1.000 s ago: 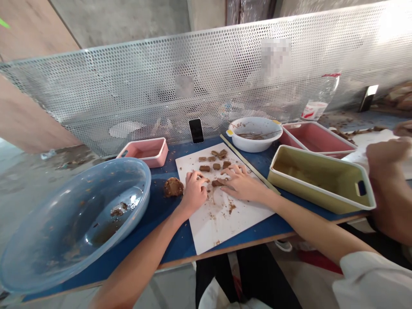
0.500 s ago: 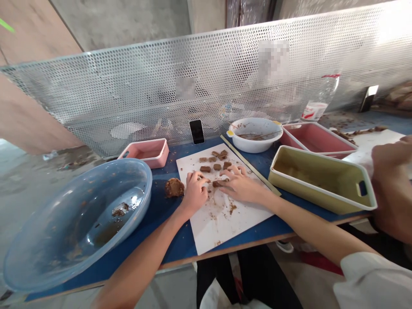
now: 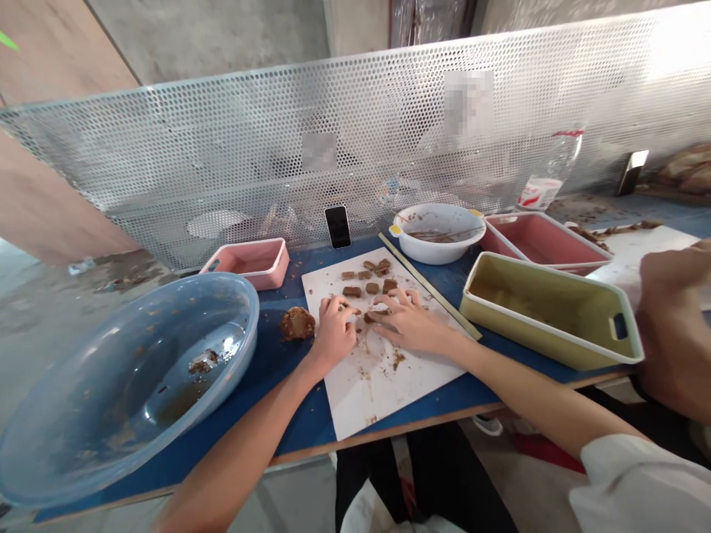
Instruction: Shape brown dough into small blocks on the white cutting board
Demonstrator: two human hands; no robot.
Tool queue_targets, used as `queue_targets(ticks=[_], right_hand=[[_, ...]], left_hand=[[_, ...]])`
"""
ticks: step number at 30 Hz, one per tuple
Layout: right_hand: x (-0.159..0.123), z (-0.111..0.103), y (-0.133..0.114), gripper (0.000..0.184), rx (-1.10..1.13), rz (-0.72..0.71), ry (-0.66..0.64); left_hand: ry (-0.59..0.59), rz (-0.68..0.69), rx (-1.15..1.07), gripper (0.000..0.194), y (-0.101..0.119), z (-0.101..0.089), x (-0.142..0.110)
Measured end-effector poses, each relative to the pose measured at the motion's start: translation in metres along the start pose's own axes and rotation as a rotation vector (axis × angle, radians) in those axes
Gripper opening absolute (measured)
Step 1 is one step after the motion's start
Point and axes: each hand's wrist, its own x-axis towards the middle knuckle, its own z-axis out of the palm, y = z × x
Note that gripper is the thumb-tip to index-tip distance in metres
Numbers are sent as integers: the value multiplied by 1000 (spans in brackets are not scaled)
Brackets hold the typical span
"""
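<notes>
Both my hands rest on a white board (image 3: 389, 385) lying on the blue table (image 3: 289, 355). My left hand (image 3: 333, 331) is curled, its fingertips pinching a small brown clay piece. My right hand (image 3: 408, 320) lies with bent fingers over another brown clay piece (image 3: 373, 316), pressing it against the board. Several small brown clay blocks (image 3: 369, 277) sit in rows on the board just beyond my fingers. A round brown clay lump (image 3: 297, 323) lies on the table left of my left hand.
A big blue basin (image 3: 67, 437) stands at the left, a pink tray (image 3: 249, 260) behind it. A phone (image 3: 338, 226) leans on the perforated screen. A white bowl (image 3: 438, 231), a ruler (image 3: 427, 285), a yellow-green tray (image 3: 549, 314) and a pink tray (image 3: 547, 238) are right. Another person's arm (image 3: 675, 326) is far right.
My hands have barely moved on the board. The other person's hand at the far right has shifted slightly.
</notes>
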Motion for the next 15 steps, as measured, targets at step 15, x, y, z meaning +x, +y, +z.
queue_targets(ticks=[15], right_hand=[[1, 5, -2, 43, -19, -13, 30]], left_hand=[[-17, -16, 6, 42, 2, -2, 1]])
